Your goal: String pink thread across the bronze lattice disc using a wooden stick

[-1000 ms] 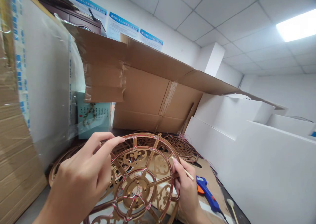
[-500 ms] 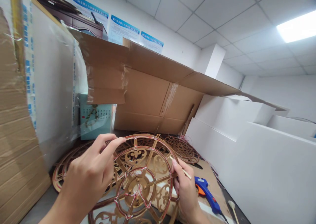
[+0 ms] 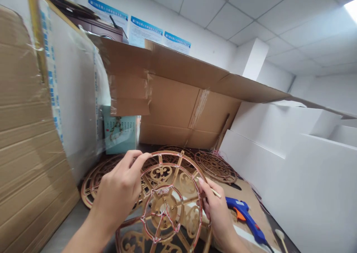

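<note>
A round golden-brown openwork frame (image 3: 175, 171) with scroll patterns stands tilted up in front of me, and red and white wires run along its rings. My left hand (image 3: 122, 186) is closed at its upper left rim, thumb and index finger at the edge. In my right hand (image 3: 216, 208), at the right side of the rim, a thin wooden stick (image 3: 216, 193) is pinched. The stick's tip is near the wires on the outer ring. Some fingers of both hands are hidden.
A blue glue gun (image 3: 249, 217) with an orange trigger lies on cardboard at the right, near a pale-headed stick (image 3: 281, 238). More round frames (image 3: 216, 167) lie behind. Cardboard (image 3: 173, 100) leans at the back, white panels (image 3: 315, 182) at right, a teal box (image 3: 122, 134) at left.
The whole view has shifted, so things appear farther right. Both hands keep their places on the frame, and the stick's tip has moved slightly along the ring.
</note>
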### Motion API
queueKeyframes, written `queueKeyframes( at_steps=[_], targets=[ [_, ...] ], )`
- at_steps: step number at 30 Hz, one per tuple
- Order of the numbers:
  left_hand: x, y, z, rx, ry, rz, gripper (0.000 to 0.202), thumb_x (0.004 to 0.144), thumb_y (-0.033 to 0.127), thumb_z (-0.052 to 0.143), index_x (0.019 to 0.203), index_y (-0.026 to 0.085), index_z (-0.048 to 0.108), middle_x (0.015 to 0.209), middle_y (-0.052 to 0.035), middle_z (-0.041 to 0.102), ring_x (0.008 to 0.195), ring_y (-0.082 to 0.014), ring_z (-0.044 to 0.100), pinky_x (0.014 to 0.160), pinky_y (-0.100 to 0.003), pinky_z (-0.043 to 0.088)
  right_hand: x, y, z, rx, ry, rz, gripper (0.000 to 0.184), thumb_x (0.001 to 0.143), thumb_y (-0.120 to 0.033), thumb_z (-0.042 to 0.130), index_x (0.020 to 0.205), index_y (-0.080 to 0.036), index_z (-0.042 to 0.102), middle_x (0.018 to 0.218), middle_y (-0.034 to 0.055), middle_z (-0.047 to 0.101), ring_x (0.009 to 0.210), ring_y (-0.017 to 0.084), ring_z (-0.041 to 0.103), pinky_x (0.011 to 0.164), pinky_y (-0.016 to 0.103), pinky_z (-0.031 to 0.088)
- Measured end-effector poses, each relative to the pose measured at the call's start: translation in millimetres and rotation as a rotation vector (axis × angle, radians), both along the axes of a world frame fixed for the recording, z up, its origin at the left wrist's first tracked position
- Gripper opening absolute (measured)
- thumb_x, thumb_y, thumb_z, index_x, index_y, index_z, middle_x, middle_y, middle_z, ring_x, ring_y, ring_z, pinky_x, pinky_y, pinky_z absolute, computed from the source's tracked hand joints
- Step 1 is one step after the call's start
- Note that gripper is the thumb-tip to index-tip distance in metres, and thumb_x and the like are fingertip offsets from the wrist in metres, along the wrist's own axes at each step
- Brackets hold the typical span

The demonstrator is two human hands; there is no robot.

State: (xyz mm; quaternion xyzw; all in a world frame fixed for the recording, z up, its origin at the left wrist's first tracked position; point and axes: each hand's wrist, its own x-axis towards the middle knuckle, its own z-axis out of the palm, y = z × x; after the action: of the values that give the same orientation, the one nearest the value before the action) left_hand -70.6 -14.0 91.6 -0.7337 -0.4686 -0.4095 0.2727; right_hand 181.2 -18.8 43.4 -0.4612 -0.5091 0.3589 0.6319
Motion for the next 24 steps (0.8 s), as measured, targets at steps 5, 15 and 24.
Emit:
queueKeyframes(
  at_steps=[5, 15, 24],
  targets=[
    [-2, 6, -7.8, -0.144, 0.000, 0.027, 0.043, 0.089, 0.006, 0.038, 0.124, 0.021, 0.057, 0.120, -0.0069, 0.066, 0.089, -0.0188, 0.071, 0.072, -0.029, 0.056, 6, 10, -5.5, -0.003, -0.323, 0.011, 0.048, 0.088, -0.058, 0.061, 0.065, -0.016, 0.063, 0.064, 0.0028, 0.058, 0.063, 0.017, 0.049, 0.058, 0.027, 0.035],
    [-4, 38, -49.4, -0.412, -0.008, -0.027, 0.038, 0.101, 0.044, 0.035, 0.117, 0.024, 0.063, 0.109, -0.0046, 0.067, 0.079, -0.0197, 0.072, 0.062, -0.031, 0.052, 21, 30, -16.9, 0.129, -0.759, -0.230, 0.031, 0.094, -0.038, 0.057, 0.072, -0.019, 0.070, 0.063, 0.0032, 0.067, 0.059, 0.017, 0.055, 0.059, 0.027, 0.029],
    [-12, 65, -82.4, -0.637, 0.046, -0.043, 0.046, 0.099, 0.051, 0.028, 0.119, 0.026, 0.061, 0.115, -0.0078, 0.064, 0.091, -0.0270, 0.071, 0.070, -0.039, 0.051, 31, 43, -16.8, 0.034, -0.494, -0.041, 0.047, 0.104, -0.046, 0.032, 0.116, -0.016, 0.065, 0.080, 0.0054, 0.073, 0.049, 0.014, 0.055, 0.054, 0.025, 0.041]
  ],
)
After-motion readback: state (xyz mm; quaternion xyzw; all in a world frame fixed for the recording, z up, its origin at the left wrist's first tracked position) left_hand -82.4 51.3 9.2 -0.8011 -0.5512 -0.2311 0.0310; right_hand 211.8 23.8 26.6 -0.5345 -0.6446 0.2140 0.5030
